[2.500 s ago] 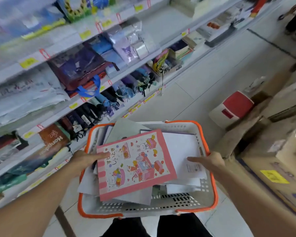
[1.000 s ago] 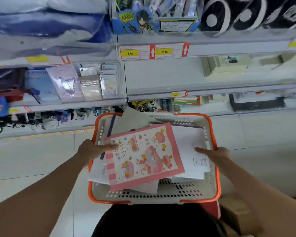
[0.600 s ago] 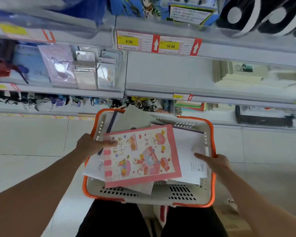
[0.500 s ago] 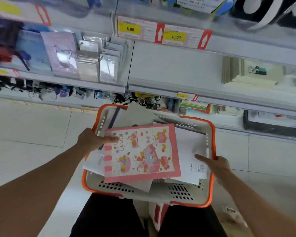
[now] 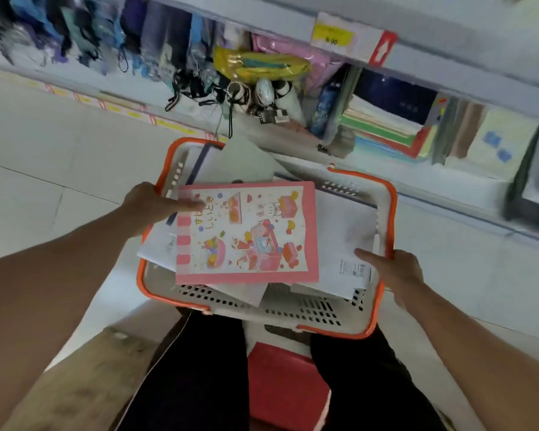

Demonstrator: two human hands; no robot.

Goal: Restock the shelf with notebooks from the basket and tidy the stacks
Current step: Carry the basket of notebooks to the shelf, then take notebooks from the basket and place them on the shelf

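View has dropped to the lowest shelf (image 5: 386, 126) with its stacked notebooks, so I'm now in restocking position. I carry the basket (image 5: 383, 213) by its sides: left hand (image 5: 150, 203) on the left rim, fingers flat across the pink notebook (image 5: 246, 231) (top of pile), right hand (image 5: 395, 272) curled on the right rim. Nothing shelved yet.

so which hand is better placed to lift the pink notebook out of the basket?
Left. The left hand already has fingers on the pink notebook's near-left corner, atop the pile. The right hand is at the basket's right rim, thumb on a white notebook, apparently steadying the basket.
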